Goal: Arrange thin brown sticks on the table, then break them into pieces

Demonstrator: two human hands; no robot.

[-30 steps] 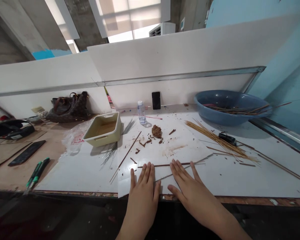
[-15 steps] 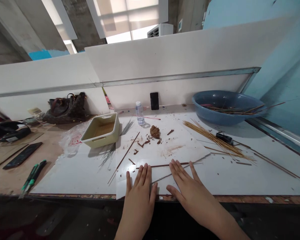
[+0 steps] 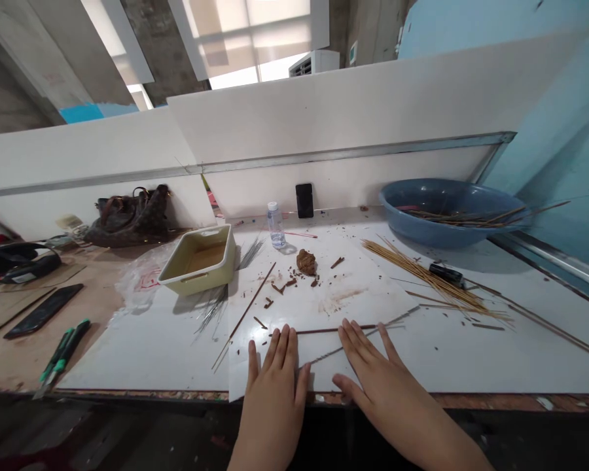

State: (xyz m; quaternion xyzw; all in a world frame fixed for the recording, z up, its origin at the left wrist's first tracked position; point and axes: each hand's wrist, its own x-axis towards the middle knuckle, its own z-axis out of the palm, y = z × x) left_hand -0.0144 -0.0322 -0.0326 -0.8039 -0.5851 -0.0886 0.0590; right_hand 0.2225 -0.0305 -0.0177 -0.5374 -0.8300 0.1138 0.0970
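Both hands lie flat, palms down, on a white sheet at the table's front. Under the fingertips of my left hand point(image 3: 275, 379) and my right hand point(image 3: 375, 366) runs a thin brown stick point(image 3: 318, 331), which looks like an incense stick. The fingers of both hands are stretched out and grip nothing. A grey twisted rod point(image 3: 326, 355) slants beneath or beside the right fingers; the exact contact is hidden. Beyond the hands sits a lump of brown dough point(image 3: 305, 262) with crumbs around it. Another brown-coated stick point(image 3: 252, 299) lies to the left.
A cream tub point(image 3: 196, 283) of brownish liquid stands left, near loose wires point(image 3: 214, 311). A water bottle point(image 3: 275, 226) and phone point(image 3: 304, 201) stand behind. To the right are a bundle of thin sticks point(image 3: 422, 271), a black object point(image 3: 446, 275) and a blue basin point(image 3: 451, 229). Cutters point(image 3: 63, 353) lie far left.
The view has shifted slightly, so the table appears a little lower. Both hands stay flat on the brown stick, with hardly any visible movement along the sheet.
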